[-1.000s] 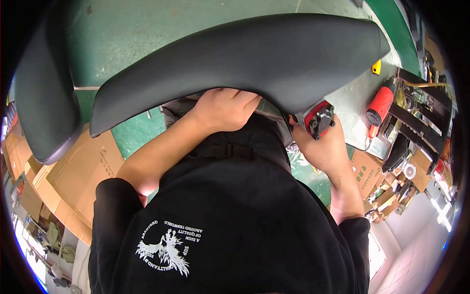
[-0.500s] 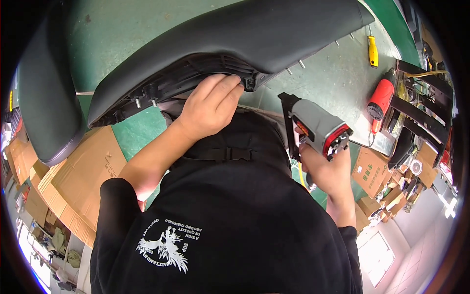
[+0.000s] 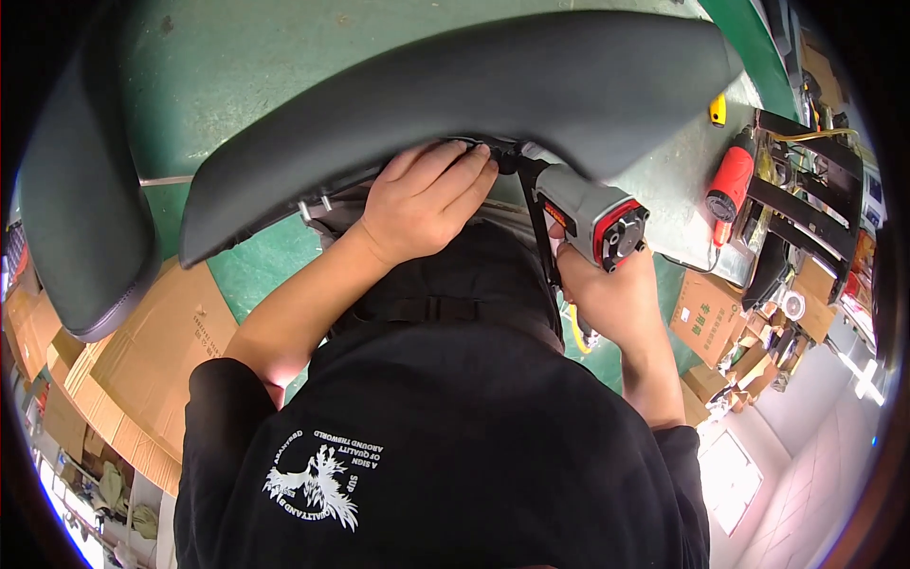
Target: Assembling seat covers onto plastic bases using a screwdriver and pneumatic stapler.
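A long black padded motorcycle seat (image 3: 427, 95) is tilted on its side before me, its smooth cover facing up and away. Along its near lower edge lies my left hand (image 3: 422, 204), fingers pressed together and gripping the rim; the fingertips are partly tucked out of sight. My right hand (image 3: 607, 294) is closed round the handle of a grey, black and red staple gun (image 3: 588, 211). The gun's nose meets the seat's edge just right of my left fingertips; the exact contact spot is hidden. Metal studs (image 3: 315, 209) stick out of the seat's underside at the left.
Another black seat (image 3: 81, 209) stands at the left, above flattened cardboard (image 3: 156, 332). On the right of the green table (image 3: 237, 57) lie a red heat gun (image 3: 730, 180), a partly hidden yellow screwdriver (image 3: 718, 111) and a black frame (image 3: 810, 223). Cardboard boxes (image 3: 706, 313) sit beyond.
The staple gun has moved left and up to the seat's edge. The seat has rolled so that less of its underside shows, and my left hand has shifted slightly right.
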### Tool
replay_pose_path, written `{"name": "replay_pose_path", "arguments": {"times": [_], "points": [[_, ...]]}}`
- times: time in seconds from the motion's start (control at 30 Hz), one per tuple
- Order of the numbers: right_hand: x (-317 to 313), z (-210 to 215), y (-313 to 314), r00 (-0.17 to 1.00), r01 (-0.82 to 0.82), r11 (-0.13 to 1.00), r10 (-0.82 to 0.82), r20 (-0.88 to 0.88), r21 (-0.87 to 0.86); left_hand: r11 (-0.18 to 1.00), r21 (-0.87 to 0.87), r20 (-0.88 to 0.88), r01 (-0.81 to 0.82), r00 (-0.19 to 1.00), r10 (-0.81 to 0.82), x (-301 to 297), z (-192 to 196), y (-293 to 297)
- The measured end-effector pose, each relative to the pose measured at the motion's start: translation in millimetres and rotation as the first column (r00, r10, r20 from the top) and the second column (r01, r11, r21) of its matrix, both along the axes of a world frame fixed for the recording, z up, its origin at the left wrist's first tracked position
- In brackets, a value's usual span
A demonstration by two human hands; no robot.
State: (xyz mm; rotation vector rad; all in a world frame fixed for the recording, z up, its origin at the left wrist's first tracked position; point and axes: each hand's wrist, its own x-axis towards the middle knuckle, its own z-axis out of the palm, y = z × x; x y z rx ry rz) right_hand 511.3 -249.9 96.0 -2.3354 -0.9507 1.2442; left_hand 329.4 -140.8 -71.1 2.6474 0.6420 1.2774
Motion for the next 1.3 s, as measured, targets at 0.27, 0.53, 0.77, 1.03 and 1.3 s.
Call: {"name": "replay_pose_path", "arguments": {"times": [0.27,0.53,0.77,1.03,1.3], "points": [[-3.2,2.3,0.2,0.999,0.021,0.997,-0.017,0.048,-0.077,1.000,0.010,-0.028,-0.016,0.999,0.016,-6.3,-1.4,-6.0],[83.5,12.7,-32.3,0.901,0.057,0.997,-0.075,0.427,0.055,0.998,-0.062,-0.073,0.011,0.997,-0.015,7.1,17.3,5.6],[209.2,-73.8,-44.6,0.598,0.044,0.994,0.054,0.799,-0.100,0.998,0.056,-0.309,0.006,0.951,0.011,16.4,71.8,-4.4],[173.9,-35.4,-48.4,0.567,-0.332,0.891,-0.075,0.820,0.311,0.997,0.059,-0.243,0.053,0.969,-0.037,39.4,89.9,13.3],[135.3,-45.5,-34.9,0.850,-0.366,0.650,-0.059,0.524,0.667,0.993,-0.103,-0.289,0.065,0.953,-0.092,58.0,141.2,62.5]]}}
